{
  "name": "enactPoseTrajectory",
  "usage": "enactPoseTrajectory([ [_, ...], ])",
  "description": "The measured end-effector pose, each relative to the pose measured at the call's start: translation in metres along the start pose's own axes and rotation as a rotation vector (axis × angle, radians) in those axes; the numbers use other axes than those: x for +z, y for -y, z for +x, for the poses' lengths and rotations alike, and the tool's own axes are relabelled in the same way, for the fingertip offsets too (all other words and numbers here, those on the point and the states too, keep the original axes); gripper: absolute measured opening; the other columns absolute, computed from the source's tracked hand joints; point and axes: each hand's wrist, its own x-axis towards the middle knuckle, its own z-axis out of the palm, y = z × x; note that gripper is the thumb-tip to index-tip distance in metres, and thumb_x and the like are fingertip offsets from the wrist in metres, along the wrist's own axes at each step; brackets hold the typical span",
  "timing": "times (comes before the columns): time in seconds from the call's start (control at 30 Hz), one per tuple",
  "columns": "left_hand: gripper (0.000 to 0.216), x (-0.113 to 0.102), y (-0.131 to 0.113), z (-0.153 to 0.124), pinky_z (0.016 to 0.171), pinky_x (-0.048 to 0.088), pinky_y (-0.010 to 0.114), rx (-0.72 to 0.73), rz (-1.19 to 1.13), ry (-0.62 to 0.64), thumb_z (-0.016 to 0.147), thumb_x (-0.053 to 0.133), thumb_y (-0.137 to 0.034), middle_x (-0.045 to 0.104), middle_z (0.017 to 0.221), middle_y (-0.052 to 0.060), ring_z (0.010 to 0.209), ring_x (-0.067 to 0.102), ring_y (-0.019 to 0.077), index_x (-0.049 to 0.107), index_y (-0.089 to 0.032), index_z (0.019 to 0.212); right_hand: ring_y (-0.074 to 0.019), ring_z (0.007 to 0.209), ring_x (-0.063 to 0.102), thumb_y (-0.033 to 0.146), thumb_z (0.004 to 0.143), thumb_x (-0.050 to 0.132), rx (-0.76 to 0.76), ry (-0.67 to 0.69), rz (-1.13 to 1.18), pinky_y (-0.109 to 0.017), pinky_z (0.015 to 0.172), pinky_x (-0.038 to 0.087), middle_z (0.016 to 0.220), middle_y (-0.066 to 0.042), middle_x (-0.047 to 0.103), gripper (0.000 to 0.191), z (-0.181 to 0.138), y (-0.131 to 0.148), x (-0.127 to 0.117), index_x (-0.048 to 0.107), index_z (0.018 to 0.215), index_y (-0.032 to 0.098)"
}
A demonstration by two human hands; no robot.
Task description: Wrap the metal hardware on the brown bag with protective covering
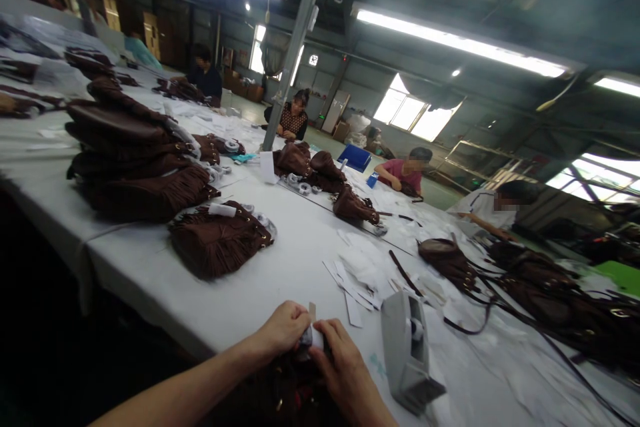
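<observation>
At the near table edge my left hand [285,330] is closed, its fingertips pinched at a small strip wrapped in white and greyish material. My right hand [345,363] curls around the other side, thumb and fingers on the white wrapping [317,339]. A short beige tab stands up between the two hands. Below them, a dark brown bag [265,390] with gold-coloured eyelets lies in shadow, partly hidden by my arms. To the right of my right hand stands a grey tape dispenser [407,353].
A brown fringed bag [215,240] lies ahead left, beside a tall bag stack [140,160]. White paper strips [350,293] are scattered near the dispenser. More bags with long straps [445,263] lie right. A metal post [295,47] rises mid-table; several people work across it.
</observation>
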Motion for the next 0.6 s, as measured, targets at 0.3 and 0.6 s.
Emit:
enactPoseTrajectory([
  [0.3, 0.026, -0.001, -0.007, -0.005, 0.042, 0.021, 0.024, 0.104, 0.161, -0.047, 0.074, 0.046, -0.032, 0.036, 0.045, -0.006, 0.045, 0.033, 0.0094, 0.047, -0.018, 0.053, -0.0201, 0.096, 0.057, 0.012, 0.083, 0.054, 0.096, 0.144, 0.009, -0.034, 0.087, 0.046, 0.1, -0.004, 0.058, 0.025, 0.005, 0.011, -0.015, 0.053, 0.107, 0.021],
  [0.6, 0.025, 0.002, -0.013, -0.007, 0.044, 0.02, 0.025, 0.066, 0.088, 0.07, 0.073, 0.047, -0.032, 0.035, 0.049, -0.006, 0.047, 0.029, 0.0091, 0.048, -0.017, 0.054, -0.0185, 0.082, 0.06, 0.012, 0.074, 0.067, 0.086, 0.203, -0.099, -0.029, 0.072, 0.046, 0.088, -0.001, 0.062, 0.021, 0.009, 0.011, -0.02, 0.057, 0.09, 0.019],
])
